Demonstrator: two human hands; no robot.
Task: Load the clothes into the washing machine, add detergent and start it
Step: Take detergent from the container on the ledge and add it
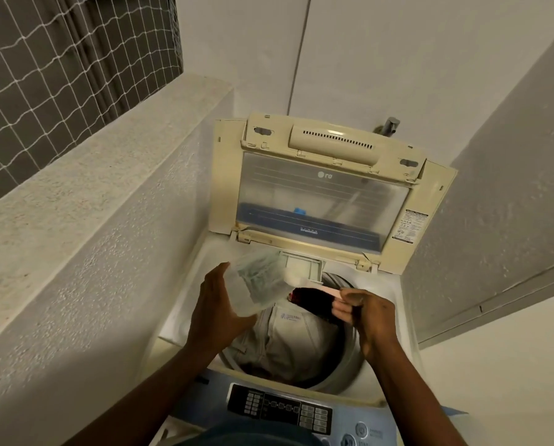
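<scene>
A top-loading washing machine (179,313) stands below me with its cream lid (320,201) raised. Grey clothes (285,342) fill the drum, and a dark red cloth (311,300) lies at the far side. My left hand (217,307) holds a clear plastic detergent container (259,281), tilted over the drum with its mouth pointing right and white powder at the mouth. My right hand (362,313) hovers over the drum's right side, its fingers pinched on a thin pink piece (328,289) just by the container's mouth. What the pink piece is cannot be made out.
The control panel (282,410) with buttons runs along the near edge. A small drawer (301,263) sits behind the drum under the lid. A tap (390,125) juts from the back wall. A rough concrete ledge (108,175) hems in the left, a wall (510,188) the right.
</scene>
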